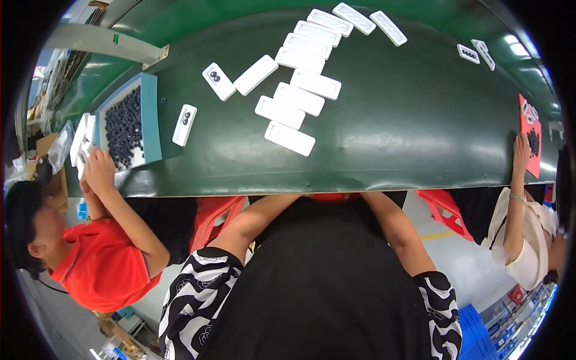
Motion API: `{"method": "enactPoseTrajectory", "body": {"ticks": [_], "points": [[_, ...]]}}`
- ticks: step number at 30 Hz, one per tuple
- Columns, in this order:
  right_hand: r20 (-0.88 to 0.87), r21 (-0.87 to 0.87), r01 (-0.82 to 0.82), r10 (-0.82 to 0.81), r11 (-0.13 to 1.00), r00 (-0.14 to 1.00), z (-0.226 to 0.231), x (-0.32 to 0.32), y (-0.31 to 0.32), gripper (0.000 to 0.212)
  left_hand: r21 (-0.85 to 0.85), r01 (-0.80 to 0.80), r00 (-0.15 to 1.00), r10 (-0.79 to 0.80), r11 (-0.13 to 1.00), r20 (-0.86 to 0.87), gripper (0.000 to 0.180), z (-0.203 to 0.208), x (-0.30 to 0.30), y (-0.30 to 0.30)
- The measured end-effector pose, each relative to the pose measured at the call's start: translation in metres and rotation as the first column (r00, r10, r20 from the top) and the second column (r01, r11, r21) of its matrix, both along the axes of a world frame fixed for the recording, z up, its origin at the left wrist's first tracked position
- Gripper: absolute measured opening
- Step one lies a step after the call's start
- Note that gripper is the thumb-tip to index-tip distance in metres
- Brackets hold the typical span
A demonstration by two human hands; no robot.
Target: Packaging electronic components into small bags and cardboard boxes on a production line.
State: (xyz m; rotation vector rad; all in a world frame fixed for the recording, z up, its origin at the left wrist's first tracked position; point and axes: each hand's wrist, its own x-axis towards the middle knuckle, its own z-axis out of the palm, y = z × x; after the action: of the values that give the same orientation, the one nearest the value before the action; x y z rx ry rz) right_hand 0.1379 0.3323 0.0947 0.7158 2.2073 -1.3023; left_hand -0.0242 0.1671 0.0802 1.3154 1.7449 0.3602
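Both my forearms reach forward to the near edge of the green table (384,150), where my left hand and my right hand are hidden from sight. Between my wrists a bit of red (330,197) shows below the edge. Closest to me on the tabletop lies a white oblong tray (290,138), blank side up. Beyond it, more white trays, such as this one (279,112), lie in a loose, overlapping line running away from me. Farther trays (330,22) show rows of shallow recesses.
To the left, a co-worker in red handles white trays beside a blue-edged box (151,117) of small black parts. Two trays holding black parts (185,125) (218,81) lie nearby. At far right, another person's hand (521,153) rests by a red mat (531,165). A metal bracket (108,43) overhangs the far left.
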Motion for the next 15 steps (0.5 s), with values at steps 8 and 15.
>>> {"method": "enactPoseTrajectory", "body": {"ticks": [8,15], "points": [[-0.228,0.440,-0.095,0.214,0.893,0.950,0.036,0.010,-0.044,0.049,0.298,-0.027,0.990,-0.017,0.954,0.142,0.022,0.133,-0.028,-0.024],[-0.622,-0.054,0.517,-0.433,0.855,0.652,0.216,-0.017,-0.046,0.033,0.801,-0.142,0.869,0.461,0.582,-0.180,0.007,0.262,-0.081,-0.023]]}}
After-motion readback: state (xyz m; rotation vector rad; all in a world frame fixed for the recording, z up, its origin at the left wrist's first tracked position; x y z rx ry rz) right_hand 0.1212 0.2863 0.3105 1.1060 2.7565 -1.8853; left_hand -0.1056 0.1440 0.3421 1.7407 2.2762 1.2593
